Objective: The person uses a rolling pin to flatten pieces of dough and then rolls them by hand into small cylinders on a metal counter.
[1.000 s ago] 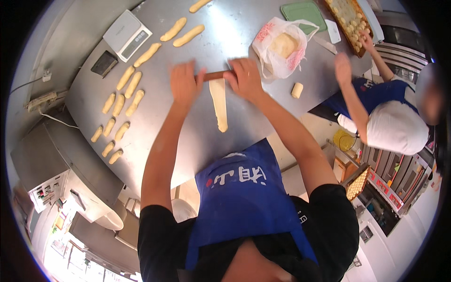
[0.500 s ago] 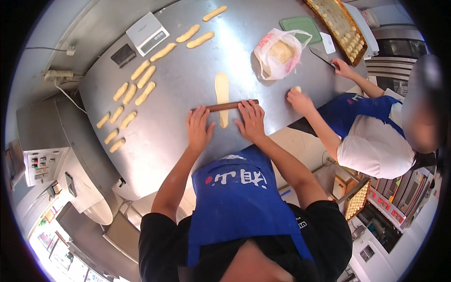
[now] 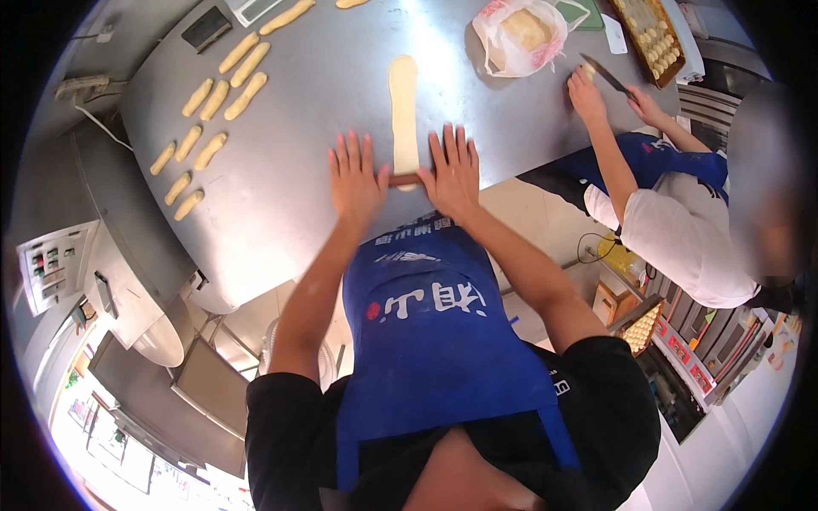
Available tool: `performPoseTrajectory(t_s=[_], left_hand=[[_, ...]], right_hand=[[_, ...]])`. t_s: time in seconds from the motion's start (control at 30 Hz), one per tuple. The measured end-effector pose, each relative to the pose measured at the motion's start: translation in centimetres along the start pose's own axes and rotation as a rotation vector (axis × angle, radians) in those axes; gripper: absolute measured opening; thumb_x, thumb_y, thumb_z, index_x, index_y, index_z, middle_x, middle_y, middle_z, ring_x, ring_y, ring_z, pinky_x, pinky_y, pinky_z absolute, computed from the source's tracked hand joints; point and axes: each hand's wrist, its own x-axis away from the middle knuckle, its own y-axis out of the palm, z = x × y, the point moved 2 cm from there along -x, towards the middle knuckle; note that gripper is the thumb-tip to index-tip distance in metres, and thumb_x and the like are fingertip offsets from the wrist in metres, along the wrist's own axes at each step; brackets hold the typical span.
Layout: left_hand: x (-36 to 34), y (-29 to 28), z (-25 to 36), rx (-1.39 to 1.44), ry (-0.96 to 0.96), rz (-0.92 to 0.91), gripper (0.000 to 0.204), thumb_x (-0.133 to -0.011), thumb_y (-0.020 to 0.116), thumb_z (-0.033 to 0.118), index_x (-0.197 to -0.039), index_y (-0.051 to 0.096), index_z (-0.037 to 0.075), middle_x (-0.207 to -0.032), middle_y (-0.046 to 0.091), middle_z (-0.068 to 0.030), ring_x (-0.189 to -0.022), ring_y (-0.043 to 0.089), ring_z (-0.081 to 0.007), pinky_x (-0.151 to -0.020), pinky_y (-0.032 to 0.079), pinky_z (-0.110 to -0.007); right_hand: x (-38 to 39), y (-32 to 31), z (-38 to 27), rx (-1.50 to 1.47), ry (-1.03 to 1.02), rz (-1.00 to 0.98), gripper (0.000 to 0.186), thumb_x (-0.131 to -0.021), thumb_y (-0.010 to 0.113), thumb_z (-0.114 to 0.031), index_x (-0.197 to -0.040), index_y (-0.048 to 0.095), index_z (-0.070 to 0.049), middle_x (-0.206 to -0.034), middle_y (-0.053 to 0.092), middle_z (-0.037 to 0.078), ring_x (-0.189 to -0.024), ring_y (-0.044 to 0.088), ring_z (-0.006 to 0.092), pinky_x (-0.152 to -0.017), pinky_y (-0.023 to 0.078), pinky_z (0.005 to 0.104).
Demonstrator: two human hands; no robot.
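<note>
A long, flattened strip of pale dough (image 3: 404, 111) lies lengthwise in front of me on the metal table. Across its near end rests a brown rolling pin (image 3: 404, 180), whose middle shows between my hands while its ends are covered. My left hand (image 3: 354, 177) lies flat over the pin's left end, fingers stretched out and apart. Over the right end, my right hand (image 3: 455, 175) is flat too, its fingers pointing away from me. Neither hand wraps round the pin; both press it from above. Left of them, several unrolled dough pieces (image 3: 247, 95) lie in slanting rows.
A co-worker at the right holds a knife (image 3: 607, 75) beside a small dough piece. Nearby are a white plastic bag (image 3: 521, 38) of dough and a tray (image 3: 652, 38) of small dough balls. A dark flat box (image 3: 207, 30) and part of a scale (image 3: 254, 8) sit far left.
Both hands have drawn the rolling pin toward me, to the strip's near end, and their fingers have straightened. The view has tilted down. The co-worker's knife has moved to the small dough piece.
</note>
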Motion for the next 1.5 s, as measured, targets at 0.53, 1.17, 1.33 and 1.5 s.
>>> performPoseTrajectory(t_s=[0.53,1.17,1.33,1.5], left_hand=[[0.8,-0.3,-4.2,0.230,-0.133,0.270,0.048,-0.102,0.071,0.018,-0.147,0.063,0.002,-0.127,0.063,-0.0166,-0.119,0.057,-0.0381,-0.106,0.043,-0.052],[-15.7,0.5,-1.7,0.940,0.035,0.098,0.009,-0.101,0.073,0.002,-0.109,0.071,0.001,-0.107,0.071,-0.0093,-0.105,0.067,-0.0226,-0.095,0.055,-0.035],[-9.8,-9.1,0.4,1.274,-0.221,-0.250,0.006,-0.109,0.066,0.005,-0.113,0.070,0.002,-0.107,0.071,-0.0019,-0.100,0.067,-0.0103,-0.092,0.053,-0.028],[-9.9,-17.9,2.0,1.225,-0.120,-0.247,0.013,-0.106,0.073,0.008,-0.118,0.073,0.002,-0.101,0.073,-0.0009,-0.098,0.067,-0.0085,-0.090,0.054,-0.027]], right_hand=[[-2.8,-1.8,7.6,-0.241,0.422,0.379,0.034,-0.097,0.078,-0.024,-0.119,0.073,0.002,-0.102,0.068,0.020,-0.100,0.065,0.0423,-0.087,0.051,0.0514],[-15.9,-0.2,2.9,-0.687,0.133,0.177,0.013,-0.096,0.074,-0.006,-0.107,0.069,-0.002,-0.100,0.073,0.012,-0.095,0.069,0.0327,-0.087,0.054,0.0433],[-10.1,-6.5,0.5,-1.008,0.103,-0.042,0.026,-0.103,0.067,-0.005,-0.129,0.065,-0.003,-0.099,0.075,0.012,-0.090,0.073,0.0238,-0.086,0.056,0.0363],[-10.8,-16.5,-2.0,-0.903,-0.021,-0.155,0.027,-0.105,0.066,-0.002,-0.129,0.076,-0.005,-0.100,0.078,0.009,-0.094,0.071,0.0160,-0.088,0.055,0.0309]])
